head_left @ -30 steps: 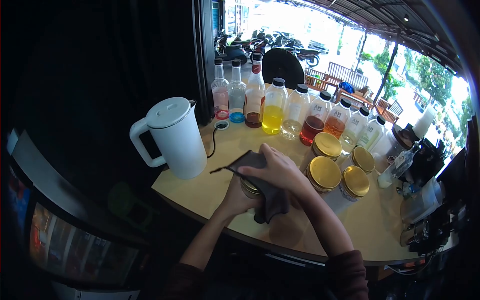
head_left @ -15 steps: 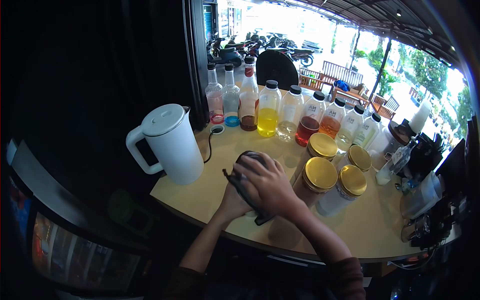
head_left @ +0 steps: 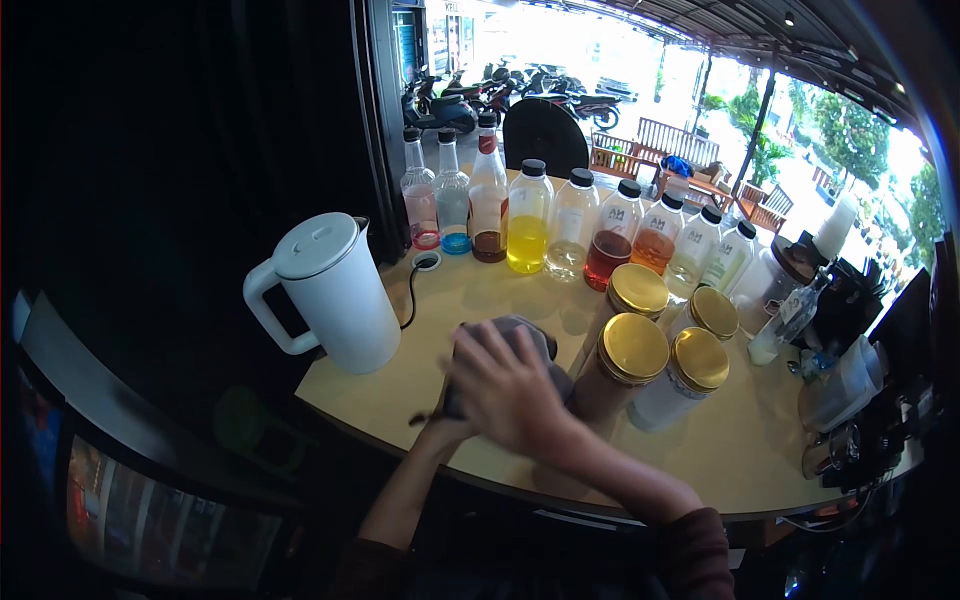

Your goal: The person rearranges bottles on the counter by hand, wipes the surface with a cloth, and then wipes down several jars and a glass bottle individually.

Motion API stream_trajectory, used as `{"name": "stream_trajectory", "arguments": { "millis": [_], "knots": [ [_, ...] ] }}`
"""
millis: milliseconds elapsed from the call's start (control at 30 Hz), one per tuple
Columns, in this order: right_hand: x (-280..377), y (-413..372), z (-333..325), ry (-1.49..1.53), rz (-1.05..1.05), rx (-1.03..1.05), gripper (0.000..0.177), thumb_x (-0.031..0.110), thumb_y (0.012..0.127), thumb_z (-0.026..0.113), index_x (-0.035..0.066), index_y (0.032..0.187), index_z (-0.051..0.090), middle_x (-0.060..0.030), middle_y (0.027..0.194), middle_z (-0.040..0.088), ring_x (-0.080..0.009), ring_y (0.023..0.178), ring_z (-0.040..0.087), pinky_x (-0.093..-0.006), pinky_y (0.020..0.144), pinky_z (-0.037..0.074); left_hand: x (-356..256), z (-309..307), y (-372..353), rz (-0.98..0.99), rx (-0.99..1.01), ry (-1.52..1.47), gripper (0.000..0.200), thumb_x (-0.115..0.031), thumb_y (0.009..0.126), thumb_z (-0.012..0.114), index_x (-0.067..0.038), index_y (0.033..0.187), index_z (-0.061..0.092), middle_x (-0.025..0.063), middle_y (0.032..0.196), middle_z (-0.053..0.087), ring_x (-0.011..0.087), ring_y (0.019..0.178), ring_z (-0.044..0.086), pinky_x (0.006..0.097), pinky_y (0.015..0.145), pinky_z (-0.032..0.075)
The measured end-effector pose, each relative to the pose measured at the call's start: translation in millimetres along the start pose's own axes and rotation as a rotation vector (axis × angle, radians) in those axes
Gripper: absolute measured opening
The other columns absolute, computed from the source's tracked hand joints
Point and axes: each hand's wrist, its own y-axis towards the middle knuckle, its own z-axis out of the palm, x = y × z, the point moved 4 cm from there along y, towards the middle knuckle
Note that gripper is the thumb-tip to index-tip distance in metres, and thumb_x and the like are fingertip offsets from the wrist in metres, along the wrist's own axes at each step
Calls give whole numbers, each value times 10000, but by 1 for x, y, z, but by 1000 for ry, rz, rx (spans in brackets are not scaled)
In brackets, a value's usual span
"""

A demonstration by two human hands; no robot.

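Over the near part of the table, both hands are at a dark grey item [head_left: 545, 345] that looks like a folded cloth. Its small dark corner sticks out toward the lower left. My left hand [head_left: 447, 428] is underneath, holding it up, and its fingers are hidden. My right hand [head_left: 510, 390] lies over the top with fingers spread and stretched out, blurred by motion. A white electric kettle [head_left: 340, 300] stands left of the hands. To the right are several jars with gold lids, the closest one [head_left: 632, 348] beside my right hand.
Along the back of the wooden table [head_left: 400, 405] runs a row of bottles with coloured liquids, among them a yellow one [head_left: 528, 235]. A black cable [head_left: 412, 297] lies by the kettle. At right are a clear pitcher [head_left: 845, 385] and a tilted bottle [head_left: 790, 320].
My right hand has turned from gripping the cloth to lying spread on top of it. The cloth has rotated, its corner now pointing lower left. The view has shifted slightly.
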Motion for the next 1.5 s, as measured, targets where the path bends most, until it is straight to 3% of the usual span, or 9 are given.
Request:
{"name": "stream_trajectory", "arguments": {
  "millis": [133,333,467,867,933,1100,1267,1333,1500],
  "knots": [
    [22,8,28,-465,-204,91,476,357,885,522,72,1265,551,-128,1374,459,-354,1310,362,-542,1060,291,14,-4,-1,53,-26,49,970,-152,540,873,-44,1322,309,122,1243,473,201,1156,501,348,961,451],
    [-50,27,-10,578,256,257,457,302,875,553,63,1265,546,-163,1283,540,-338,1204,494,-389,1028,371,23,1,-11,-100,-38,-74,933,-159,559,886,-34,1308,343,97,1195,510,176,1084,549,323,913,486],
    [-67,-6,29,1285,301,-208,430,272,956,447,-11,1275,501,-138,1201,579,-205,1142,532,-309,994,372,1,9,-13,193,-195,-131,765,-179,588,871,12,1201,455,71,1110,565,166,995,592,322,878,500],
    [-78,-59,84,1322,740,-505,393,315,996,391,-14,1112,573,-92,972,652,-173,922,609,-300,841,459,-57,38,-25,494,-421,-125,626,-219,629,857,13,1117,542,76,1018,617,152,906,617,304,822,501],
    [-56,-60,93,2112,1037,-669,415,378,1002,394,27,1129,575,-85,1047,647,-177,951,615,-320,854,484,-50,36,-24,551,-496,-144,641,-242,630,860,11,1122,537,78,1031,607,153,918,609,307,825,496],
    [-20,-68,101,1908,1007,-766,553,482,997,326,79,1367,406,-108,1362,480,-238,1244,465,-370,1044,368,-32,21,-16,509,-553,-23,735,-282,642,861,-1,1200,474,76,1101,566,169,981,579,318,865,475],
    [-38,-68,75,2421,1048,-375,481,469,944,373,97,1178,569,-97,1158,613,-264,1050,586,-397,933,460,-20,0,-19,408,-313,-180,908,-387,649,853,-13,1320,369,98,1239,497,198,1124,526,362,958,446],
    [-48,-68,78,2456,714,-277,469,454,947,379,85,1155,579,-111,1138,617,-260,1034,592,-376,886,483,-4,-5,-15,305,-184,-506,1018,-493,664,815,-29,1393,278,100,1332,436,222,1224,462,404,1020,406],
    [-59,-66,78,2156,709,-494,443,369,964,387,64,1263,505,-128,1230,562,-253,1112,554,-375,975,430,-28,-18,-2,236,-265,-432,800,-434,818,707,-48,1382,291,107,1351,419,211,1263,419,392,1044,368]
  ]
}}
